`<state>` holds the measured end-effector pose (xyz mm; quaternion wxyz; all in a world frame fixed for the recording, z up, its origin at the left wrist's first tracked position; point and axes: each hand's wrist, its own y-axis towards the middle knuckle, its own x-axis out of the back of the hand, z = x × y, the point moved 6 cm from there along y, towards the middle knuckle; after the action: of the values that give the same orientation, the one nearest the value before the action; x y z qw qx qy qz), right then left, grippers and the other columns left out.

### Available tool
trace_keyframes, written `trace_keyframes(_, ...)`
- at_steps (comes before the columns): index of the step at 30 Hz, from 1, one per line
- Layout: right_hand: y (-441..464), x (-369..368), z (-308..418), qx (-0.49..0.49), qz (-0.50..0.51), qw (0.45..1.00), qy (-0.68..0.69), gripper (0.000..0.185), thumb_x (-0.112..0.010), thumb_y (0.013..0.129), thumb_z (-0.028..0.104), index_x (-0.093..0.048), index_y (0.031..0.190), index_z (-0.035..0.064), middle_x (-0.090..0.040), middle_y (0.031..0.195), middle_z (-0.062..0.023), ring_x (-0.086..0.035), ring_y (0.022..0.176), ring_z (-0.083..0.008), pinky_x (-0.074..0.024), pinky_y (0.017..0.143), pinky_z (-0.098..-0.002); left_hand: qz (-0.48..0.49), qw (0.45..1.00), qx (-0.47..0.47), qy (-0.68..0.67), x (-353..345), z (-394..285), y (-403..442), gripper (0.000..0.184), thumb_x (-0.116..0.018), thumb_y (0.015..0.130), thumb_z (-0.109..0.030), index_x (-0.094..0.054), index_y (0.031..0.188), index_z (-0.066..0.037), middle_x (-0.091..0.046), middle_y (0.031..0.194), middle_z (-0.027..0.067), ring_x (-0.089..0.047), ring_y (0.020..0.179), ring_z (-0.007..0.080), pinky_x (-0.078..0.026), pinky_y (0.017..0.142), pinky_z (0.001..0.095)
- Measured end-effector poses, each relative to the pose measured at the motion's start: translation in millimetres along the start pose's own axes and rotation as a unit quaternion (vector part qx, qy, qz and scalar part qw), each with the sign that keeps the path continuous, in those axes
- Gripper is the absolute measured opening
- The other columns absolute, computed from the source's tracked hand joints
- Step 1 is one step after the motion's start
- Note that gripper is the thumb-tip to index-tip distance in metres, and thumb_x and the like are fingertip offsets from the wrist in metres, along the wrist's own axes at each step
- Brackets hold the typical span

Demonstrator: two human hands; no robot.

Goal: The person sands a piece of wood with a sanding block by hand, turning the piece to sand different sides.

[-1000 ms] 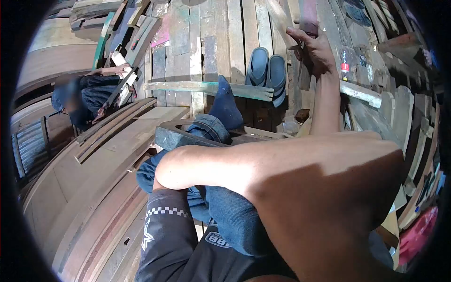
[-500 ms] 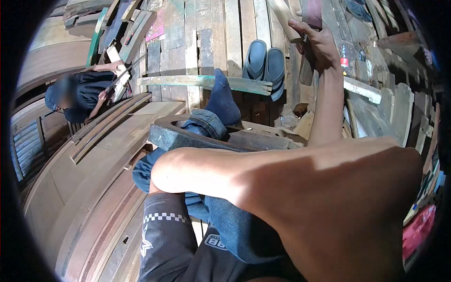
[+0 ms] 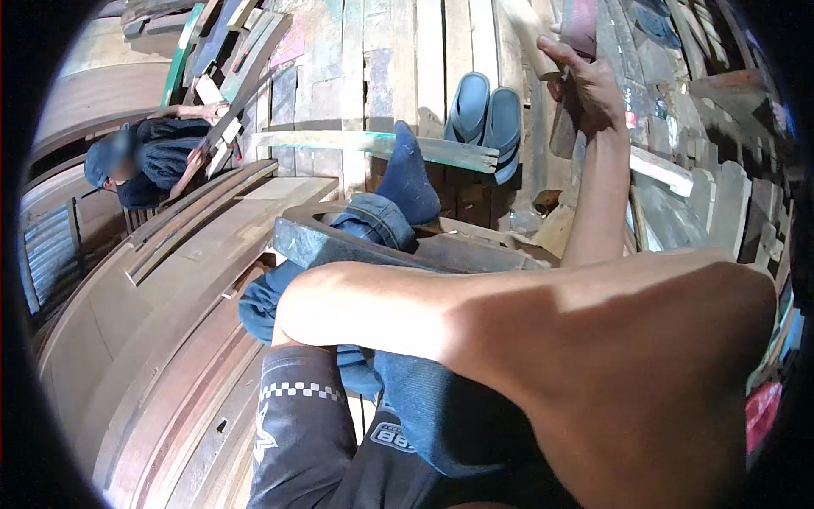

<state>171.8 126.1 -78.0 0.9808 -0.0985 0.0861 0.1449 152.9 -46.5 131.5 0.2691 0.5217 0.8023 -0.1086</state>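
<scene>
My right hand [image 3: 591, 93] is closed around a dark, flat wooden piece [image 3: 579, 30], whose lower end shows beside the wrist. A pale rounded wooden piece [image 3: 532, 41] touches or lies just beside the fingertips; which is unclear. My left hand [image 3: 666, 339] looms very close to the camera at the lower right, its fingers hidden. The bare left forearm crosses above my jeans [image 3: 432, 407]. My socked foot [image 3: 409, 174] rests by a painted wooden strip [image 3: 339, 142], beyond a dark wooden block [image 3: 318, 242].
Blue-grey sandals [image 3: 485, 117] lie on the plank floor [image 3: 381, 85]. At the left, a person in a cap [image 3: 157, 161] handles a long dark piece. Large curved boards [image 3: 195, 314] fill the lower left. A bottle [image 3: 629, 109] and stacked wood are at the right.
The view has shifted slightly. The pale rounded piece shows lower against my right fingertips. My left hand has moved a little right. The other person's hands and long dark piece have moved.
</scene>
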Motion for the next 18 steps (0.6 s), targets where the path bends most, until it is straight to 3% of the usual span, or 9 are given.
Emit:
trace_keyframes(4, -0.5, -4.3, 1.3, -0.01, 0.013, 0.999, 0.037, 0.037, -0.083, 0.075, 0.015, -0.063, 0.101, -0.0009, -0.064, 0.075, -0.0072, -0.06, 0.05, -0.0124, -0.043, 0.036, -0.0237, -0.009, 1.0, 0.007, 0.01, 2.1, -1.2, -1.3, 0.031, -0.07, 0.085, -0.033, -0.07, 0.081, -0.002, -0.058, 0.064, 0.0043, -0.052, 0.059, 0.0095, -0.039, 0.053, 0.0273)
trace_keyframes(8, 0.8, -0.1, -1.4, -0.067, 0.018, 0.998, -0.003, 0.038, -0.084, 0.074, 0.016, -0.063, 0.101, -0.0007, -0.064, 0.074, -0.0071, -0.059, 0.048, -0.0128, -0.0422, 0.037, -0.0227, -0.01, 1.0, 0.01, 0.019, 3.0, -1.3, 0.0, 0.03, -0.071, 0.085, -0.032, -0.071, 0.082, -0.002, -0.059, 0.065, 0.0044, -0.053, 0.06, 0.0094, -0.039, 0.053, 0.0271)
trace_keyframes(9, 1.4, 2.5, -4.3, -0.022, -0.021, 0.999, -0.025, 0.032, -0.084, 0.075, 0.025, -0.065, 0.091, 0.0038, -0.058, 0.072, -0.0014, -0.049, 0.047, -0.0102, -0.0383, 0.044, -0.026, -0.009, 1.0, 0.011, 0.023, 4.0, -1.3, 1.0, 0.03, -0.071, 0.085, -0.032, -0.071, 0.083, -0.002, -0.059, 0.066, 0.0044, -0.053, 0.06, 0.0094, -0.039, 0.053, 0.027)
trace_keyframes(18, 2.2, -2.6, -3.3, 0.003, -0.009, 1.0, 0.024, 0.029, -0.084, 0.075, 0.023, -0.068, 0.087, 0.0011, -0.058, 0.067, -0.0022, -0.051, 0.048, -0.0113, -0.0375, 0.044, -0.0256, -0.03, 0.998, 0.017, 0.048, 6.7, -4.7, 1.3, 0.028, -0.071, 0.084, -0.031, -0.073, 0.086, -0.003, -0.061, 0.068, 0.0046, -0.055, 0.062, 0.0094, -0.04, 0.053, 0.0265)
